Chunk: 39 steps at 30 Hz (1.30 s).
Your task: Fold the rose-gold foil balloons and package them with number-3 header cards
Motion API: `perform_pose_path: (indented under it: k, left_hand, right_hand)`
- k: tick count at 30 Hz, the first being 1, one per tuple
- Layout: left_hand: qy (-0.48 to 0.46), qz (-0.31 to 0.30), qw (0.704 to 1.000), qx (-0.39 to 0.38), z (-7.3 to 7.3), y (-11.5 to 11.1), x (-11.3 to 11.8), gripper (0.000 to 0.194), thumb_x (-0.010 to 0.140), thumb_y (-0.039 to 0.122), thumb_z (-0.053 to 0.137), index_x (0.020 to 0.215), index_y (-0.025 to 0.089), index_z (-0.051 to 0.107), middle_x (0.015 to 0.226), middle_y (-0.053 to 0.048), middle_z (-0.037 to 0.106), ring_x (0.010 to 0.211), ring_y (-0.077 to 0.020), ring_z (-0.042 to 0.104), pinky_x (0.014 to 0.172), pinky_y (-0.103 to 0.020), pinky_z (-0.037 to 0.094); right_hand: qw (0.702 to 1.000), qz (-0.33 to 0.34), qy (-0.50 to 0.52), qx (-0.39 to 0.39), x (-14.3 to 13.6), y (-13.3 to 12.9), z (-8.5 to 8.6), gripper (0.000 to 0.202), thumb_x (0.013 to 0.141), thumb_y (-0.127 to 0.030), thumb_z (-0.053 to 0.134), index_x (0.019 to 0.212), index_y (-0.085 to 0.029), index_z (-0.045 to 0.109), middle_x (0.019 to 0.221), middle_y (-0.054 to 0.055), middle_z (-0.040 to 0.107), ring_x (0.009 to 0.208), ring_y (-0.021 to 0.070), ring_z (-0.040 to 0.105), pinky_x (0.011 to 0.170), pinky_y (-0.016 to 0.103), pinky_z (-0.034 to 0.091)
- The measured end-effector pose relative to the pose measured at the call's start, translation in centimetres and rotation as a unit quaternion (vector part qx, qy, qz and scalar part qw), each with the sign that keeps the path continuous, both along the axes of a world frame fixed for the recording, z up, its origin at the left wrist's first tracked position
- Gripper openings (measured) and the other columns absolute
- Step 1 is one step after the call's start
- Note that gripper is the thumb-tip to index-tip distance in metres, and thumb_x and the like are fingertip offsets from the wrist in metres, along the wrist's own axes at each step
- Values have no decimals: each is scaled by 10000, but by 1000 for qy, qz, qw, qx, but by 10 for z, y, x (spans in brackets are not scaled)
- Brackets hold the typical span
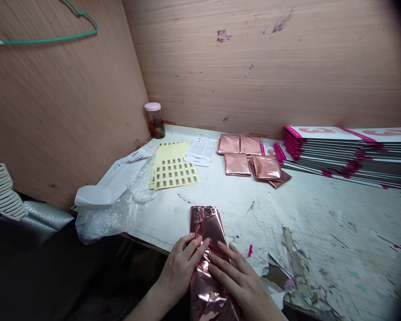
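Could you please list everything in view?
table: one, white, centre
walls: two, brown, left and back
foil: one bundle, pink, front centre
foil packets: several, pink, back centre
printed boards: many, white-pink, back right
barcode sheets: at least two, yellow, centre-left
printed card: one, white, centre
jar: one, clear, back left
papers: some, white, left
plastic wrap: some, clear, left
hanger: one, green, upper left
ribbed object: one, white, left
shiny material: some, silver, left
scraps: several, pink, right
left hand: one, on foil
right hand: one, on foil
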<state>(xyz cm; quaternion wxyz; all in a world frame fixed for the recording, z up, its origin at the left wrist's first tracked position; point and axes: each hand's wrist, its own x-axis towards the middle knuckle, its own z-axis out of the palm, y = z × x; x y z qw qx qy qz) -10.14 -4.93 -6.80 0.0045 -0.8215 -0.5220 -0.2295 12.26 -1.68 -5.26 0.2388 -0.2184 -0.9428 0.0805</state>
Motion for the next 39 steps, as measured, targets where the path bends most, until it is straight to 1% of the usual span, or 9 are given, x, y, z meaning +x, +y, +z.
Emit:
perform_pose_path:
  k: [7, 14, 18, 21, 26, 29, 34, 36, 39]
  left_hand:
    - [-36, 46, 998, 21, -3, -8, 1, 469, 947, 184, 511, 1414, 168, 464, 1321, -74, 624, 1194, -283, 461, 993, -431, 413]
    - [-144, 44, 989, -1, 3, -14, 0, 555, 896, 231, 619, 1416, 206, 430, 1263, -89, 631, 1202, -281, 480, 997, -430, 402]
    - [-246, 9, 968, -40, 7, -14, 1, 308, 944, 245, 566, 1251, 250, 548, 953, -25, 698, 926, -206, 616, 854, -361, 468]
    - [-279, 95, 954, -50, 5, -11, 7, 161, 960, 283, 545, 1095, 226, 610, 844, -22, 687, 801, -194, 632, 729, -322, 495]
    - [-263, 240, 934, -18, -7, -6, 25, 482, 969, 297, 524, 1424, 196, 401, 872, -42, 688, 812, -210, 650, 753, -351, 532]
    - [-243, 264, 933, 25, -11, -7, 32, 537, 962, 282, 530, 1461, 196, 350, 881, -46, 649, 771, -202, 632, 744, -363, 544]
    - [-184, 223, 956, 45, 3, -2, 31, 441, 939, 116, 437, 1371, 196, 476, 1245, -143, 538, 1116, -234, 581, 916, -397, 533]
    - [-108, 191, 975, 37, 9, 6, 27, 497, 923, 65, 385, 1400, 189, 447, 1423, -141, 465, 1337, -271, 439, 1092, -498, 406]
    - [14, 166, 986, 3, 10, 19, 23, 538, 928, 117, 403, 1464, 155, 373, 1537, -131, 384, 1459, -310, 269, 1171, -567, 271]
  right_hand:
    - [997, -54, 48, 1, 10, -1, -33, 406, 1028, -185, 351, 1412, -174, 479, 1407, 89, 558, 1377, 191, 431, 1067, 382, 491]
    - [994, -56, 46, -83, 4, 6, -3, 313, 971, -120, 454, 1239, -170, 609, 1269, 95, 664, 1192, 183, 593, 957, 290, 541]
    - [979, -76, 42, -187, 1, 11, 7, 218, 947, -161, 498, 1078, -192, 670, 1074, 77, 719, 1034, 202, 639, 821, 275, 544]
    - [948, -154, 28, -278, -9, 23, 12, 256, 969, -222, 429, 879, -202, 667, 817, 45, 677, 801, 180, 649, 659, 244, 494]
    - [865, -378, -139, -300, -51, 46, 27, 354, 1031, -392, 343, 897, -195, 606, 817, 55, 711, 779, 208, 680, 621, 257, 427]
    - [843, -417, -187, -284, -72, 51, 33, 343, 1041, -339, 306, 975, -164, 593, 829, 111, 722, 796, 253, 700, 606, 277, 411]
    - [850, -402, -228, -253, -84, 51, 33, 247, 1020, -221, 337, 1062, -170, 575, 828, 115, 725, 830, 269, 708, 627, 298, 451]
    - [854, -395, -238, -240, -86, 51, 32, 235, 1002, -181, 354, 1078, -177, 576, 830, 107, 729, 830, 271, 710, 633, 310, 473]
    - [855, -398, -250, -218, -90, 48, 32, 256, 979, -134, 360, 1076, -165, 596, 809, 112, 727, 823, 271, 710, 645, 319, 498]
